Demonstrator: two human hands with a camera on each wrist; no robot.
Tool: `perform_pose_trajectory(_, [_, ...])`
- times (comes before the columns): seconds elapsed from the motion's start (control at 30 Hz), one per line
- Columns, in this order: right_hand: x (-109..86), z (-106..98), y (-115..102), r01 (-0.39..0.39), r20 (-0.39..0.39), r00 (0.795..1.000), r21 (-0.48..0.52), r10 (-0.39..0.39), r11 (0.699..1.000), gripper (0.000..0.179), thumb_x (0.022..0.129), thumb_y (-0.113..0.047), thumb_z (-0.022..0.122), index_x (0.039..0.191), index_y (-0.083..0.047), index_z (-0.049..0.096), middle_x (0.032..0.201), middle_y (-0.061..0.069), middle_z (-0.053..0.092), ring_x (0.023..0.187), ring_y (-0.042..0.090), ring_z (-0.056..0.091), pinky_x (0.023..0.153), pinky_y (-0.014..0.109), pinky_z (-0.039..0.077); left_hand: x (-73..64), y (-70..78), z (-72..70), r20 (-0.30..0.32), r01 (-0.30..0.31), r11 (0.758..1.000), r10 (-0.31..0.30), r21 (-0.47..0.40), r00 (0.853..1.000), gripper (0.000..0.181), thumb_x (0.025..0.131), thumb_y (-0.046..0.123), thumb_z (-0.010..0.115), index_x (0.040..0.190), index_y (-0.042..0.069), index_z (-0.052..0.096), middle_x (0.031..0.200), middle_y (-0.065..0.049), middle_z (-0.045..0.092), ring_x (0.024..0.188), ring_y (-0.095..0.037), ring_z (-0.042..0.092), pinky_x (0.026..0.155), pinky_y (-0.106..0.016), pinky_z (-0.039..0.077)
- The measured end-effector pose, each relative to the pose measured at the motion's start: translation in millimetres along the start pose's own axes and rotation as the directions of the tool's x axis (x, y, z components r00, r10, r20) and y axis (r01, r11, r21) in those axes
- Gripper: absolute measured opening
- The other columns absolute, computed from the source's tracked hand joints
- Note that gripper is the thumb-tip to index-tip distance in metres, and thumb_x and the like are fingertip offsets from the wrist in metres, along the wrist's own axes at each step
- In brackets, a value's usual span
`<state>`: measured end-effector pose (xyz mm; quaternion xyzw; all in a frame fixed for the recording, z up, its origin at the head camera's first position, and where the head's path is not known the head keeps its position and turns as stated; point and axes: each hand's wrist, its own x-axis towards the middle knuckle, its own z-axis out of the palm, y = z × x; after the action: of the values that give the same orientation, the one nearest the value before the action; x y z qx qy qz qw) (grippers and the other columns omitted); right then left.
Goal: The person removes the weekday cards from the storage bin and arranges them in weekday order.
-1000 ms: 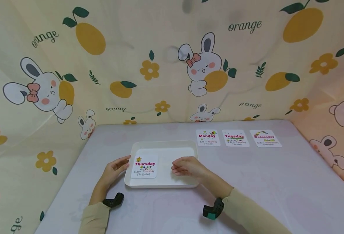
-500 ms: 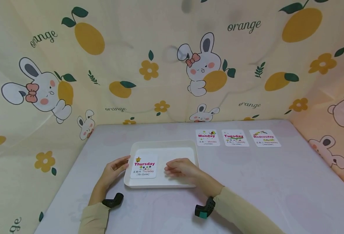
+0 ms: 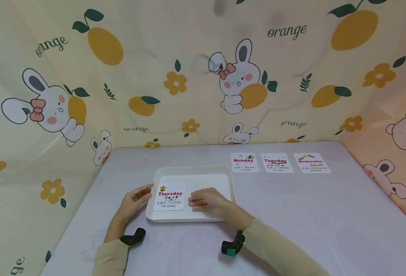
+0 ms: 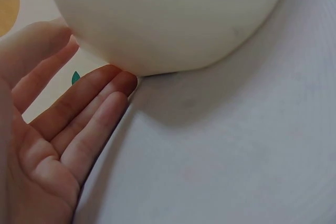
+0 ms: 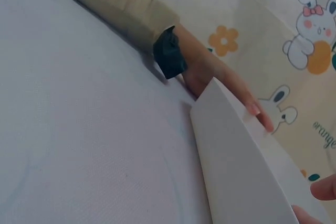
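Note:
A shallow white tray (image 3: pixel 206 178) lies on the table. On its left half rests a white card printed "Thursday" (image 3: pixel 170 197), with a star at its corner. My left hand (image 3: pixel 130 205) is at the tray's left side. In the left wrist view, the extended fingers (image 4: pixel 94 135) touch under the tray corner (image 4: pixel 168 24). Over the tray's right half hovers my right hand (image 3: pixel 211 202), fingers loosely together, their tips just right of the Thursday card. I see nothing in it. Only bits of its fingertips (image 5: pixel 325 187) enter the right wrist view.
Three cards lie in a row at the table's back right: Monday (image 3: pixel 244 163), Tuesday (image 3: pixel 276 163) and Wednesday (image 3: pixel 312 163). A patterned cloth (image 3: pixel 189 38) stands behind and at both sides of the table (image 3: pixel 292 214).
My right hand has moved left across the tray, closer to the Thursday card. My left hand stays at the tray's left side; the tray and cards have not moved.

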<state>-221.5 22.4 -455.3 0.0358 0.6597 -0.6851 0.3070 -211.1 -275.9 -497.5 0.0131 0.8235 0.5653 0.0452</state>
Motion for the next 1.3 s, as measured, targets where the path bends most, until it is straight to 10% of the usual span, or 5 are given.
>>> perform_pose_trajectory(0.67, [3.4, 17.2, -2.0, -0.061, -0.055, 0.996, 0.114, 0.067, 0.992, 0.033, 0.091, -0.002, 0.060, 0.123, 0.008, 0.058, 0.115, 0.022, 0.069, 0.076, 0.011, 0.070, 0.074, 0.029, 0.060, -0.4, -0.1, 1.2, -0.012, 0.001, 1.000, -0.001, 0.022, 1.000, 0.051, 0.093, 0.033, 0.063, 0.137, 0.010, 0.053, 0.141, -0.017, 0.055, 0.101, 0.020, 0.053, 0.091, -0.006, 0.045])
perform_pose_trajectory(1.3, [10.3, 26.5, 2.9, 0.042, -0.132, 0.991, 0.133, -0.025, 0.990, 0.032, 0.085, 0.009, 0.062, 0.117, 0.017, 0.057, 0.086, 0.016, 0.074, 0.062, 0.009, 0.066, 0.065, 0.020, 0.059, -1.5, 0.8, 1.0, -0.019, 0.018, 1.000, -0.018, 0.016, 1.000, 0.051, 0.093, 0.033, 0.063, 0.137, 0.010, 0.053, 0.139, -0.018, 0.056, 0.100, 0.018, 0.054, 0.088, -0.004, 0.044])
